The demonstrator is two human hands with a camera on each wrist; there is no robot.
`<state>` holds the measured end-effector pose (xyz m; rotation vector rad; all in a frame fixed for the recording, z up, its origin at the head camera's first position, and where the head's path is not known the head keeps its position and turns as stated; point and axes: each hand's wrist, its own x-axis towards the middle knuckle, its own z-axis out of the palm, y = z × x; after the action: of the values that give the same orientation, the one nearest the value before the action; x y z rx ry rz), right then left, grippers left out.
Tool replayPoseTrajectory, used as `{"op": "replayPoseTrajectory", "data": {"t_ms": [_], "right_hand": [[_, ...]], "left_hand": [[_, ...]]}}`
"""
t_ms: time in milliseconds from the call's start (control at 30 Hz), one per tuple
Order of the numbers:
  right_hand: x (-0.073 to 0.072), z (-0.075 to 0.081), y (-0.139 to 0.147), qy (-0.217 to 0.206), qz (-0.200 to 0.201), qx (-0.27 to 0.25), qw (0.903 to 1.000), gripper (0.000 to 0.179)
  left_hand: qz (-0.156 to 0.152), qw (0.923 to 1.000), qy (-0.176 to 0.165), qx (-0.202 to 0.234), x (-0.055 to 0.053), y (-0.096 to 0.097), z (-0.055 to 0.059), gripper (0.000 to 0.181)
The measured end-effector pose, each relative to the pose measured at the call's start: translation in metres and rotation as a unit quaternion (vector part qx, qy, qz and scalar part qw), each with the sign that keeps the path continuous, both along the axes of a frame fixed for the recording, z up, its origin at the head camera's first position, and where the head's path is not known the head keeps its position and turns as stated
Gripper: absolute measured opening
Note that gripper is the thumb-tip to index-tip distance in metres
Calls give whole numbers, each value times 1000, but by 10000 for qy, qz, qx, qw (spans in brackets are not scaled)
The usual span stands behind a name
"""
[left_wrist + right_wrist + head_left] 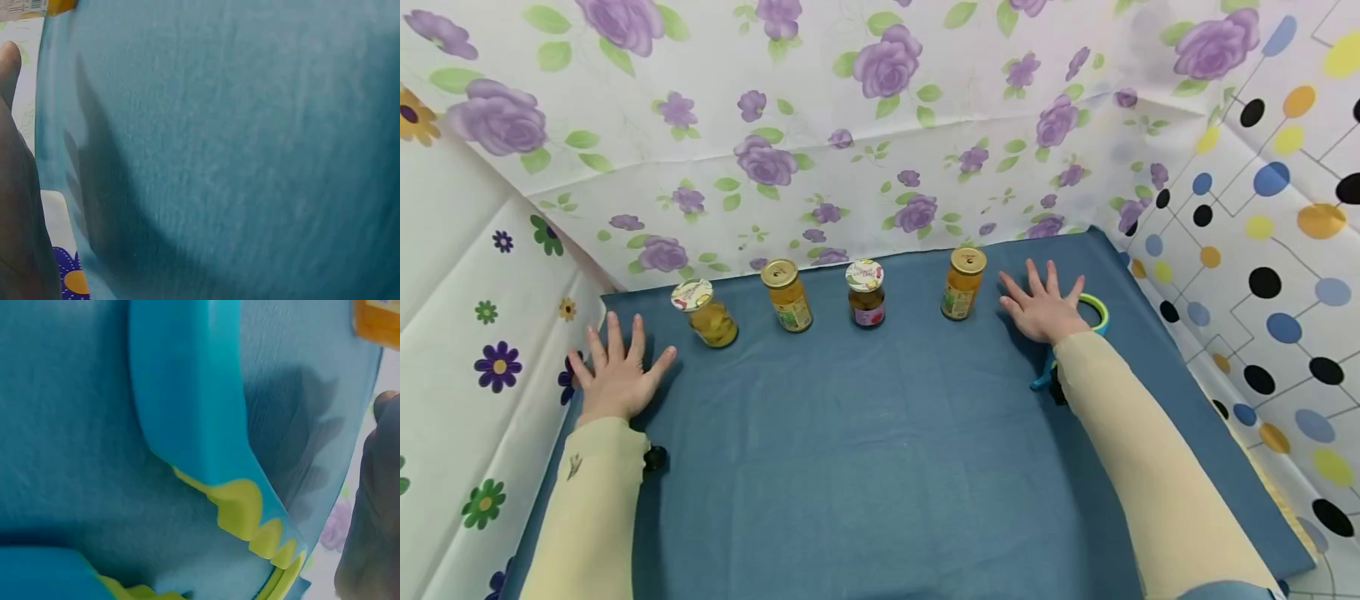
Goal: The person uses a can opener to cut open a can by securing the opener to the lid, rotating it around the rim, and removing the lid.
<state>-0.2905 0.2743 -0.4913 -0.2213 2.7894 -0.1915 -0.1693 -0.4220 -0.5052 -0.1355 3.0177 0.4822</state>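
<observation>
My left hand is spread at the left side, empty, just left of a jar of greenish pickles with a patterned lid. On the right, my right hand has its fingers fanned out and holds nothing. Beneath it lies a blue and lime-green jar opener with a toothed inner edge, partly hidden by hand and sleeve in the head view. Further along the row are a gold-lidded orange jar, a small dark jar with a patterned lid, and another gold-lidded orange jar, nearest my right hand.
A blue cloth covers the table. Behind the jars rises a white sheet with purple roses. Flowered fabric borders the left side, and a dotted sheet borders the right.
</observation>
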Motion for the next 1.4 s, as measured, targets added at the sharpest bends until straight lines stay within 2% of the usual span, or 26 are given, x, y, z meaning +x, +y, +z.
{"op": "replayPoseTrajectory", "data": {"t_ms": [67, 133, 200, 267, 367, 500, 633, 833, 967, 1100, 1300, 1400], "right_hand": [[3, 0, 3, -48, -25, -167, 9998, 71], [8, 2, 5, -117, -79, -392, 9991, 71], [14, 3, 7, -106, -132, -534, 9984, 72], [23, 8, 8, -42, -255, -619, 9977, 75], [40, 14, 10, 153, -485, -655, 9966, 85], [65, 20, 12, 183, -713, -619, 9954, 94], [87, 24, 16, 47, -819, -544, 9951, 102], [109, 26, 22, -267, -1202, -508, 9911, 114], [114, 18, 23, -209, -1376, -452, 9892, 114], [117, 9, 25, -195, -1481, -517, 9874, 110], [124, 6, 34, -481, -1618, -737, 9829, 117], [128, 8, 43, -578, -1690, -873, 9800, 126]], "left_hand": [[100, 9996, 176, 173, 1, 2, -1, 94], [235, 9976, 520, 383, 3, 7, -3, 91], [425, 9923, 931, 696, 4, 14, -5, 87], [596, 9842, 1293, 1048, 6, 24, -6, 83], [780, 9701, 1612, 1638, 12, 40, -5, 76], [891, 9479, 2044, 2275, 27, 58, -2, 69], [1052, 9265, 2473, 2634, 47, 70, 3, 61], [1357, 9095, 2539, 3000, 73, 83, 9, 50], [1277, 8998, 2512, 3330, 85, 90, 5, 46], [1040, 8942, 2539, 3537, 95, 99, -2, 44], [817, 8869, 2483, 3809, 100, 111, -3, 43], [774, 8889, 2354, 3853, 99, 114, -3, 43]]}}
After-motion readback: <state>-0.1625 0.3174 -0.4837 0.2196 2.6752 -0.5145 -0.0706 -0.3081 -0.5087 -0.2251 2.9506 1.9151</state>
